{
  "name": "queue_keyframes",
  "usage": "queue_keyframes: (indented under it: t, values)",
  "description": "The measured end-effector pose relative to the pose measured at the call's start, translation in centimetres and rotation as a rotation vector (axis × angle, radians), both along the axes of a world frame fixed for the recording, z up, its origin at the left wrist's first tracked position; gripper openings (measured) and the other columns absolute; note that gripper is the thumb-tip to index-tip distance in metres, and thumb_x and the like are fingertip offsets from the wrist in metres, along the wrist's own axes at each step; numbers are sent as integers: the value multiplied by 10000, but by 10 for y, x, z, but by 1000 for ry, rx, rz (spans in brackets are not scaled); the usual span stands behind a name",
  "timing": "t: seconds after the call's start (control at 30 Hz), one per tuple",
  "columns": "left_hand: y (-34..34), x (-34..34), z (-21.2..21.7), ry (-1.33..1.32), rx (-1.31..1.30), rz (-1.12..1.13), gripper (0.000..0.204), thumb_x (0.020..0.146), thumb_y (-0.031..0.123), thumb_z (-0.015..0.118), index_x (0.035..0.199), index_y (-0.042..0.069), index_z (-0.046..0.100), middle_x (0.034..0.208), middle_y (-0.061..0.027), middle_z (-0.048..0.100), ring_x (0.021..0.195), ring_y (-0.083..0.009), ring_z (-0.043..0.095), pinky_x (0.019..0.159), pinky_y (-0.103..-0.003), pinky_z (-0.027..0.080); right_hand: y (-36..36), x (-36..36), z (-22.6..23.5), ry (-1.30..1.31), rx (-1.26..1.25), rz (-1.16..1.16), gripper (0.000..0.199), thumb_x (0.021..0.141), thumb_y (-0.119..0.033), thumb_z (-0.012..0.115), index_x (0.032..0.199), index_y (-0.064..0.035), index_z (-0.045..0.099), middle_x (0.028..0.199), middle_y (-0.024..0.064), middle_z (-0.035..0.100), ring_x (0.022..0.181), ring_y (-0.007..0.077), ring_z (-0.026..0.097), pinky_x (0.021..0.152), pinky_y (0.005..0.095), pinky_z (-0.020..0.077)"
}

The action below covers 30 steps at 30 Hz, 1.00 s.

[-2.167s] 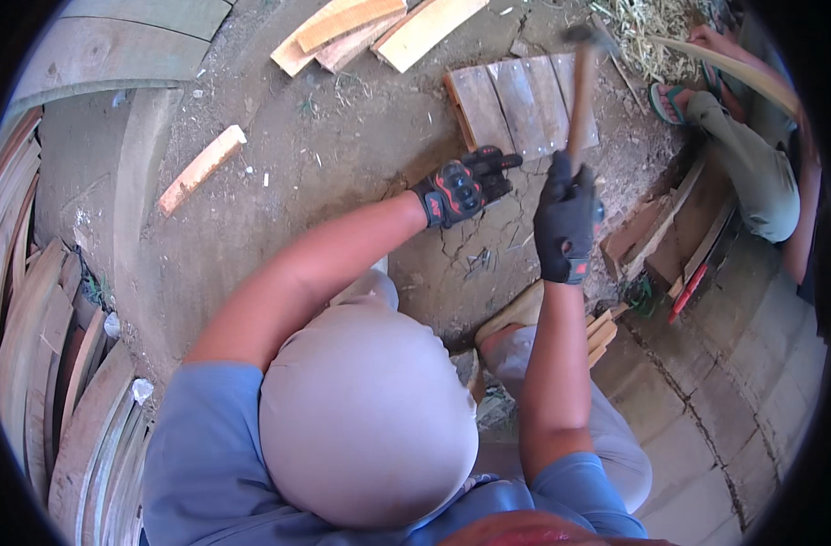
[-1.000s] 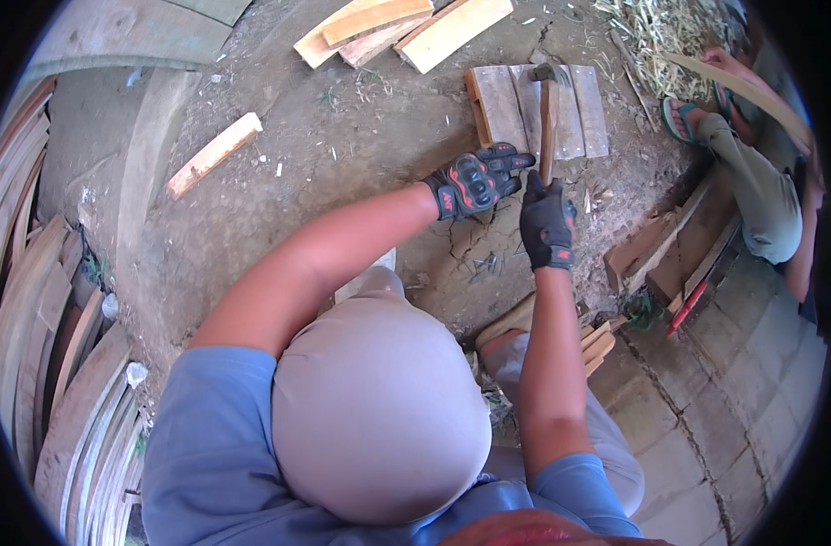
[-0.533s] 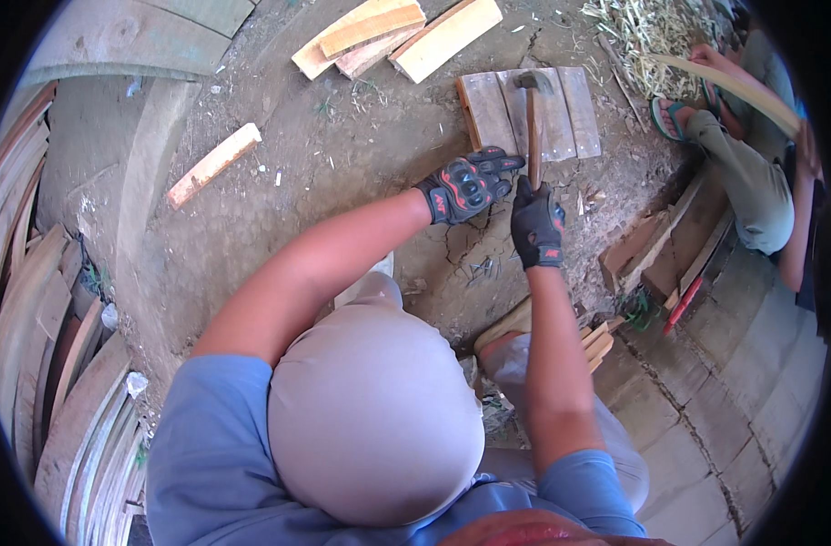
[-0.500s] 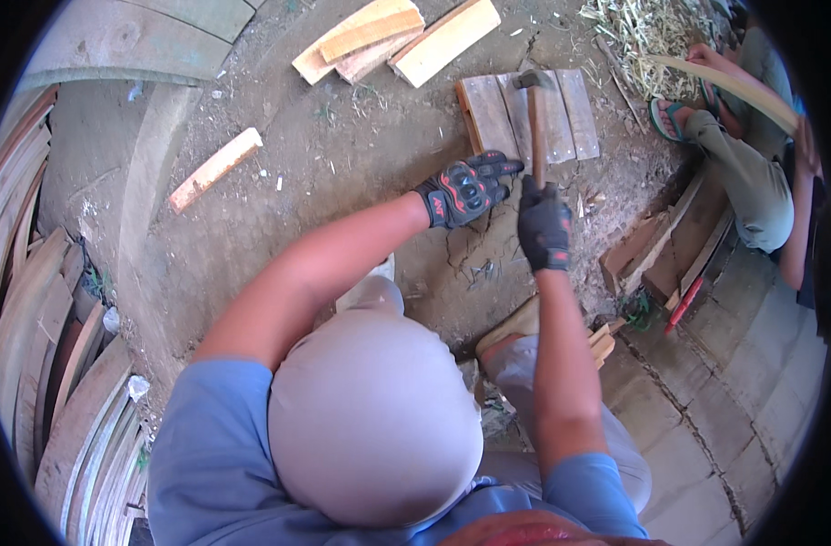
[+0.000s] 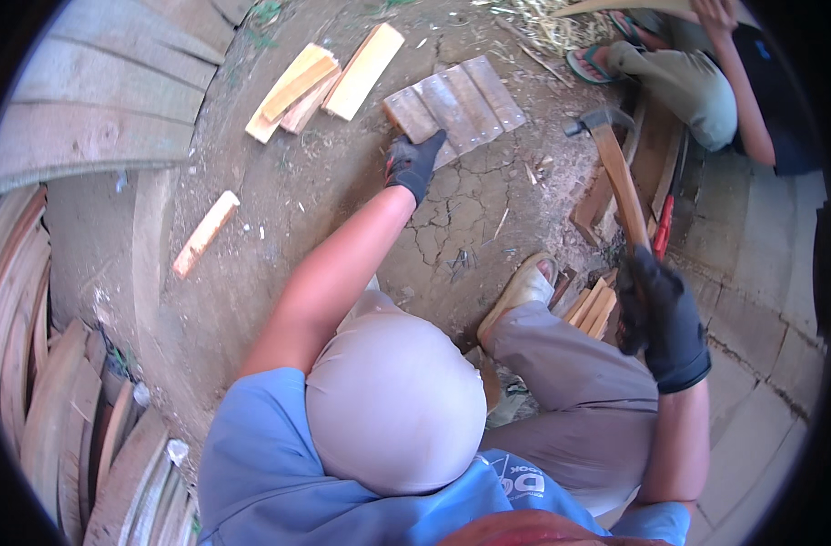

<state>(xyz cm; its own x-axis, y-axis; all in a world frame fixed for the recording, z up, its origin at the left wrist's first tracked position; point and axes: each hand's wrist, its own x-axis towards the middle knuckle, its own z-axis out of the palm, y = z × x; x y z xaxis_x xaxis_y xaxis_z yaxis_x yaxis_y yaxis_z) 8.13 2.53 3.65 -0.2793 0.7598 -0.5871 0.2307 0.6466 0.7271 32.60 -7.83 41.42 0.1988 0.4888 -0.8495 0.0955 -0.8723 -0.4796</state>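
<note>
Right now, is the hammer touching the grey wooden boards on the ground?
No, the wooden-handled hammer is lifted off to the side in the gloved right hand, apart from the flat grey wooden boards under the left hand.

No packages, labels, signs or screens show anywhere on the dirt ground or among the wood. The only printed marking is pale lettering on the person's blue shirt (image 5: 515, 480), at about 6 o'clock near the lower edge of the view, just below the grey trouser leg; it is partly folded out of sight.
</note>
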Motion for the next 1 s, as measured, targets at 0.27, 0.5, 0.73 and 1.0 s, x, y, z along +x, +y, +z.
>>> queue_keyframes:
  t: [0.27,0.5,0.73,1.0]
  values:
    - [16,-26,-19,127,211,84,647,826,509,851,1229,11,757,1248,-165,769,1109,-300,748,953,-384,553,29,44,-8,-355,428,312,446,1044,-472,655,948,-36,667,649,-8,544,495,104,538,462,292,393]
    - [3,-61,142,823,310,-342,489,859,487,753,1014,25,786,960,-200,785,917,-397,756,821,-464,573,35,72,-18,-203,400,109,445,1045,-472,652,982,-32,681,638,-26,514,482,89,460,457,281,385]
    - [5,12,119,1199,686,-591,259,866,336,678,758,104,713,715,-133,710,681,-348,710,657,-462,544,33,80,-21,-189,425,129,422,1038,-491,637,1075,-71,666,721,-41,500,558,68,460,477,255,370]
    - [14,146,57,906,995,-1119,202,885,239,601,954,77,700,905,-160,713,901,-340,695,711,-480,539,32,86,-8,54,310,9,411,1024,-436,695,981,-30,644,601,54,554,458,180,539,436,330,434]
